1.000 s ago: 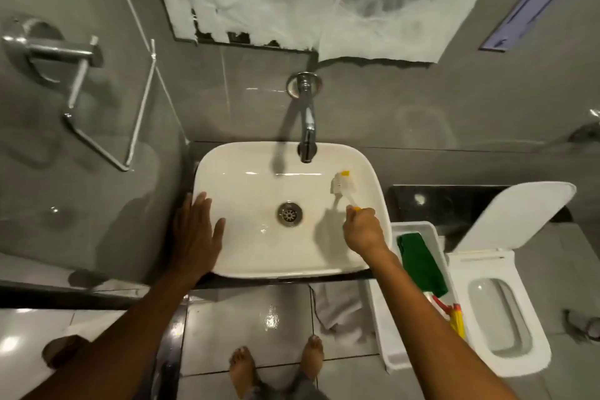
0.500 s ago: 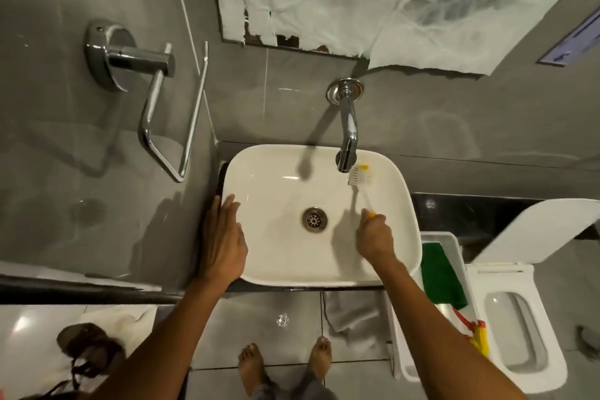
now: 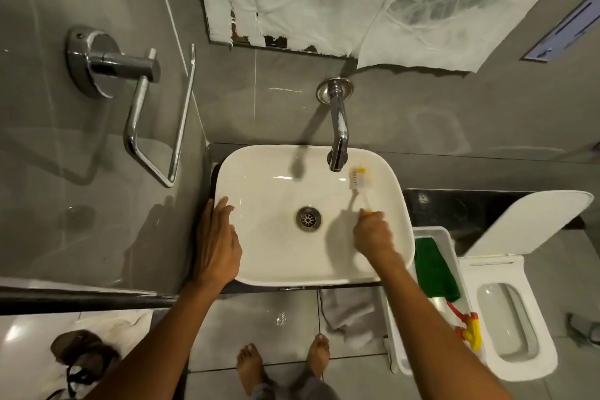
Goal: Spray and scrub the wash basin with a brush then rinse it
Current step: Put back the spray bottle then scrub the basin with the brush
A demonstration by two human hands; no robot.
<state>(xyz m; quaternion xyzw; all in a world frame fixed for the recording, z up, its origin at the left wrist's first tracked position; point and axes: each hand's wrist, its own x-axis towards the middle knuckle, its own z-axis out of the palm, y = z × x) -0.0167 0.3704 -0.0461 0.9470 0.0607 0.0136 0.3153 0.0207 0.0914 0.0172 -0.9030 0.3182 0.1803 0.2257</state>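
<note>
Grey tiled bathroom. White basin [image 3: 276, 256] under tap [image 3: 337, 140]. Right hand [image 3: 373, 232] fisted round brush [image 3: 358, 180], bristles on the back wall by the spout. Left hand [image 3: 216, 243] flat, empty, on the basin's left rim.

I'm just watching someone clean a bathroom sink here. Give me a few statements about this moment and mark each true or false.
1. The right hand holds a brush inside the basin. True.
2. Water is pouring from the tap. False: no stream shows.
3. The left hand rests on the basin's left rim. True.
4. The toilet lid is shut. False: it stands open.
5. The brush head lies on the drain. False: it is near the tap.
</note>
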